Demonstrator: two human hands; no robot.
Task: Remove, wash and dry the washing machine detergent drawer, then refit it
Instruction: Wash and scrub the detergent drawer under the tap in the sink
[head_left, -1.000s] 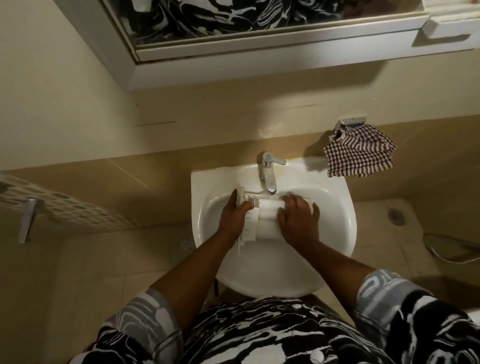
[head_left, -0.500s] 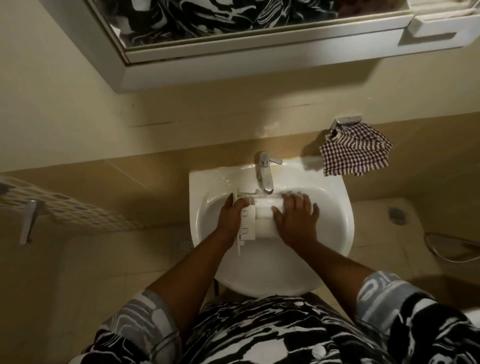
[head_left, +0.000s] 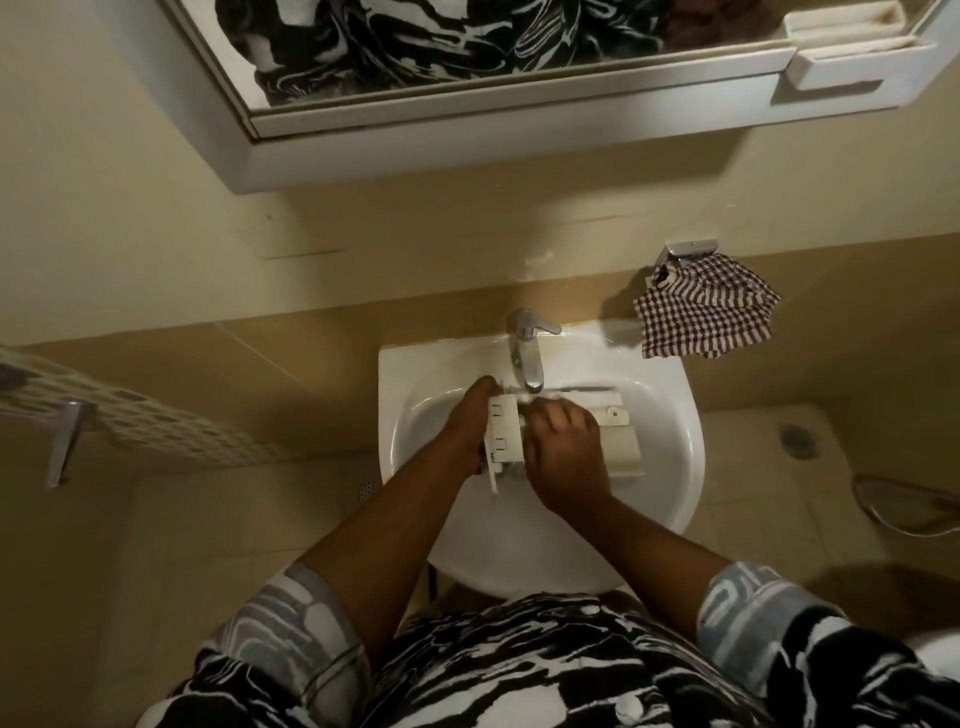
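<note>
**Drawer in the basin, washing under way**

From the head view, the detergent drawer (head_left: 621, 447) is out of its machine and sits in the white wash basin (head_left: 415, 364), just below the spout of the tap (head_left: 527, 348). I judge removal done and the wash in hand. Drying and refitting are left, and no washing machine is in sight.

The drawer's long axis runs across the basin from side to side. Its front panel is at the person's left and its rear end points right, towards the basin's far wall.

The left hand (head_left: 465, 421) grips the front-panel end, fingers wrapped behind it. The right hand (head_left: 563, 447) lies over the drawer's middle, fingers curled down onto it near the spout. Whether water runs is too blurred to say.

A checked cloth (head_left: 706, 312) hangs on a wall hook beside the basin, perhaps for the drying.
</note>
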